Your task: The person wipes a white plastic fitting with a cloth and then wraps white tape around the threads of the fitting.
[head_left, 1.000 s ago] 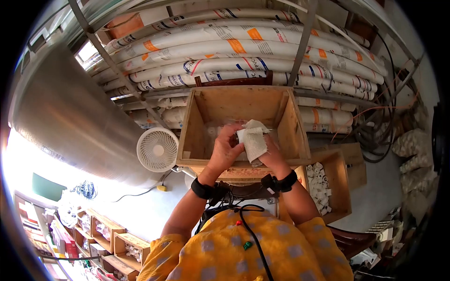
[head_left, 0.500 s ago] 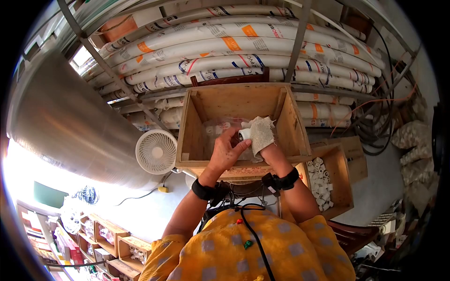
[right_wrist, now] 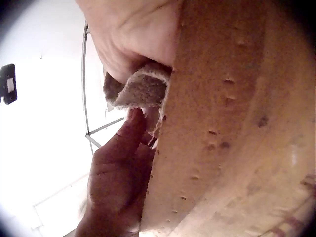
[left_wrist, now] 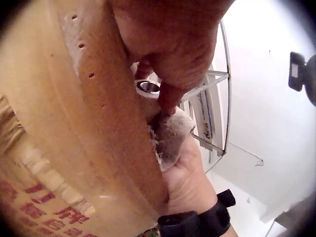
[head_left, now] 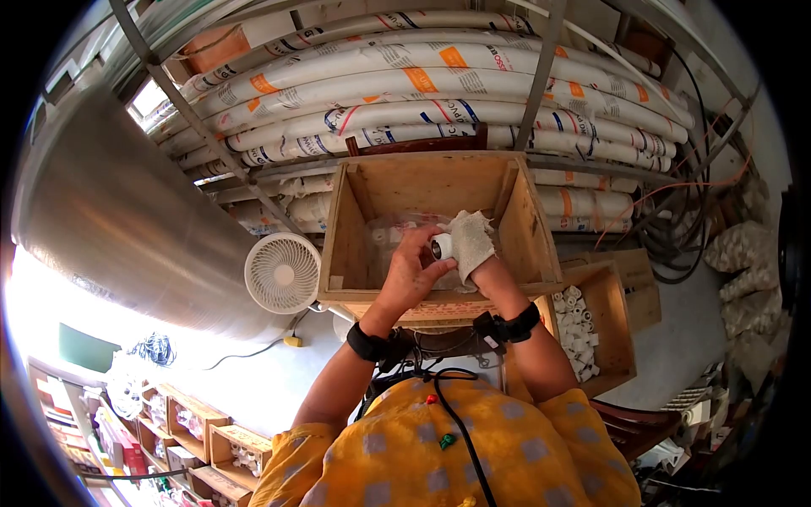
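A white pipe fitting [head_left: 444, 246] with a threaded metal mouth is held over the wooden box [head_left: 334, 245]. My left hand [head_left: 412, 269] pinches it between thumb and fingers; the left wrist view shows the metal threads inside the fitting [left_wrist: 148, 87]. My right hand [head_left: 497, 277] holds a pale, rough cloth [head_left: 470, 241] against the fitting's right side. The cloth hides most of that hand's fingers in the head view. In the right wrist view, the folded cloth [right_wrist: 143, 89] lies under the right palm, with the left thumb [right_wrist: 134, 121] at its edge.
Clear plastic wrap with pale fittings [head_left: 384, 232] lies inside the box. A white fan [head_left: 283, 273] stands at its left. To the right is another wooden box [head_left: 621, 325] holding several white fittings. Long wrapped pipes [head_left: 405, 83] are stacked on a metal rack behind.
The cloth has drawn back to the right, off the fitting's near end. The fitting's round mouth, mostly covered earlier, now shows between the left fingers.
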Available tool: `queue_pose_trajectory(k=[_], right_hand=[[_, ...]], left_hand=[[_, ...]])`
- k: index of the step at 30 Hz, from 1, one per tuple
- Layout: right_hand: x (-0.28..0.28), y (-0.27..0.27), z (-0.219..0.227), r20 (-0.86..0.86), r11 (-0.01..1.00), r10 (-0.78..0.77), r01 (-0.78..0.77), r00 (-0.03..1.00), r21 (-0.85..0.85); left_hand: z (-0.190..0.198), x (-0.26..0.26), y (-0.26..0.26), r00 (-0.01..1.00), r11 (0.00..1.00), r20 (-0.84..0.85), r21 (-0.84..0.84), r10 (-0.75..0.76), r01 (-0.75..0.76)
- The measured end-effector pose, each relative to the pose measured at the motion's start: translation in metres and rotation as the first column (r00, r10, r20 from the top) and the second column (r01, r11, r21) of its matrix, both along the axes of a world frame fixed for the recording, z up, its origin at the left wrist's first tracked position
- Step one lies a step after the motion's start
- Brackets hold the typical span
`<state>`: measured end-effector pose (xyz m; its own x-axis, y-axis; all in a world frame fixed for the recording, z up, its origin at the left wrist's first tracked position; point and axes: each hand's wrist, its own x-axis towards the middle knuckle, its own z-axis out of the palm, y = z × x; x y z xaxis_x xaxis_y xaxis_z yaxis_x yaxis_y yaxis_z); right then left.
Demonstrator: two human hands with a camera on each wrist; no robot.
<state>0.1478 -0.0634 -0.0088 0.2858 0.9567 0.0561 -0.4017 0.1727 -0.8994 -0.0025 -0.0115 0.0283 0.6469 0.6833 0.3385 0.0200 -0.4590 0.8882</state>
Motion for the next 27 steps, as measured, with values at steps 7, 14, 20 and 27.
queue_pose_trajectory(k=[7, 14, 20, 27], right_hand=[[0.011, 0.014, -0.016, 0.521, 0.980, -0.009, 0.111, 0.853, -0.166], [0.003, -0.011, 0.006, 0.280, 0.988, 0.003, 0.041, 0.960, -0.149], [0.002, -0.009, 0.002, 0.235, 0.998, -0.057, 0.061, 0.970, -0.009], [0.003, -0.005, 0.004, 0.151, 0.989, -0.114, 0.126, 0.982, -0.073]], left_hand=[[0.009, 0.000, -0.004, 0.998, 0.997, -0.068, -0.074, 0.008, -0.013], [-0.001, -0.002, -0.001, 0.999, 0.995, 0.044, -0.090, -0.032, 0.036], [0.000, -0.001, 0.000, 0.999, 0.998, -0.040, -0.058, -0.022, 0.020], [0.004, -0.001, 0.001, 0.991, 0.994, -0.131, -0.107, -0.030, 0.016]])
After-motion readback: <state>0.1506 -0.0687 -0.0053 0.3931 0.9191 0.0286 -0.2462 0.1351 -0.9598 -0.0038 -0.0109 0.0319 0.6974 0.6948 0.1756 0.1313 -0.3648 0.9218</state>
